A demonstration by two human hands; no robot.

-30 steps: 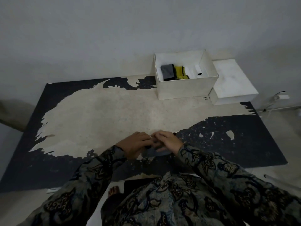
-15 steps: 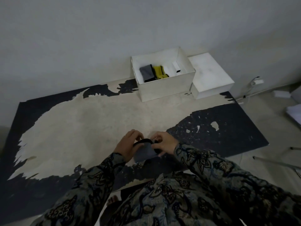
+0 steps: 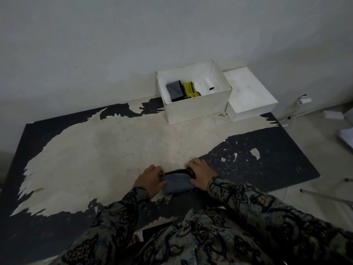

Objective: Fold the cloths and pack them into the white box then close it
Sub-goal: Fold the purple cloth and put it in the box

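1. Left hand [image 3: 150, 180]: palm down, fingers curled onto the left end of a small grey-blue cloth [image 3: 176, 182], pinching it against the mat
2. Right hand [image 3: 200, 175]: likewise gripping, fingers closed over the cloth's right end, where a black edge or band shows at the fold
3. Grey-blue cloth: lies flat between the two hands, touching both, on the worn dark mat [image 3: 267, 165] close in front of the person; appears folded into a compact block, though whether another fold is due cannot be told
4. White box [image 3: 196, 109]: stands open at the far edge of the mat, against the wall, well apart from the hands
5. Contents of box: one folded grey cloth [image 3: 174, 90] with a yellow cloth [image 3: 189, 89] just beside it, on the left side; right side looks bare apart from a small white item with a black mark
6. Lid [image 3: 248, 92]: lies off the box, touching or just beside its right wall
7. Status, as judged: two cloths packed; a third in hand, near finished; no further loose cloths visible on the mat; remaining are carrying this one to the box and fitting the lid
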